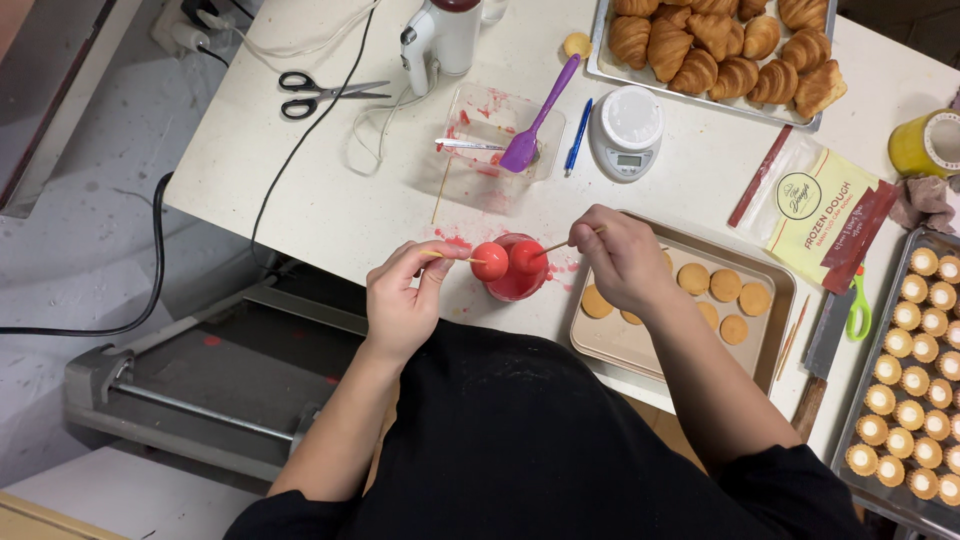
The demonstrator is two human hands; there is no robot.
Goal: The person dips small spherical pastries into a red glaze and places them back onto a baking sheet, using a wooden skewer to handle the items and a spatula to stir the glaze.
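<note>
Over red cup (516, 285), skewered red balls (490, 261), sticks outward sideways.

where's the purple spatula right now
In the head view the purple spatula is at the far middle of the table, its blade resting in the clear plastic container, just left of the blue pen and the round kitchen scale.

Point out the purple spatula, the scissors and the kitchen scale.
purple spatula (521, 150), head view, on its blade.
scissors (298, 95), head view, on the black handles.
kitchen scale (630, 118), head view, on its round white platform.
</note>
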